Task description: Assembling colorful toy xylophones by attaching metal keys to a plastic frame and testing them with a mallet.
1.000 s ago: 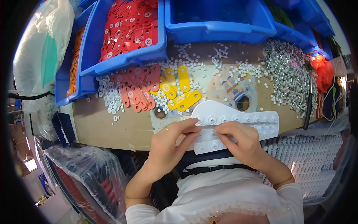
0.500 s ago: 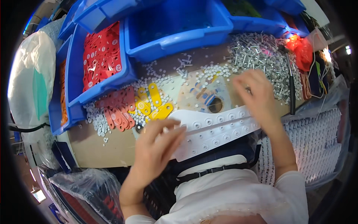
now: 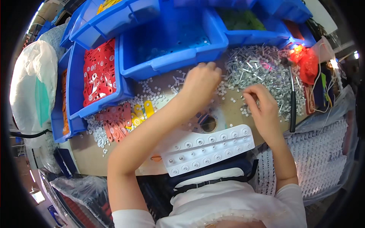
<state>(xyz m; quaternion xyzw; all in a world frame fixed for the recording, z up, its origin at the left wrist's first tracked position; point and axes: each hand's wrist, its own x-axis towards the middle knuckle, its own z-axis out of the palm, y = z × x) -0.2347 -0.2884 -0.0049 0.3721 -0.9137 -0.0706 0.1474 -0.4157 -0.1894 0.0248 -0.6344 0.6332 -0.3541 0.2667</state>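
A white plastic strip [image 3: 228, 147] with rows of round sockets lies at the table's near edge, a few small metal pieces set near its left end. My left hand [image 3: 203, 81] reaches far across, above the small white caps in front of the middle blue bin. Its fingers are curled together and their tips are hidden. My right hand [image 3: 262, 100] hovers at the near edge of a heap of metal pins [image 3: 247, 68]. Thumb and fingers are bent toward each other there; whatever they hold is too small to make out.
Red tags [image 3: 99, 70] fill a blue bin [image 3: 127, 89] at left. Pink tags [image 3: 116, 123] and yellow tags [image 3: 148, 109] lie by white rings [image 3: 99, 133]. A black-handled screwdriver [image 3: 292, 110] lies beside the pins. Bagged white parts [image 3: 319, 148] stand at lower right.
My left hand has moved from the strip's left end up and away to the blue bin's front. My right hand has come slightly nearer. The strip sits slightly lower and further left in view.
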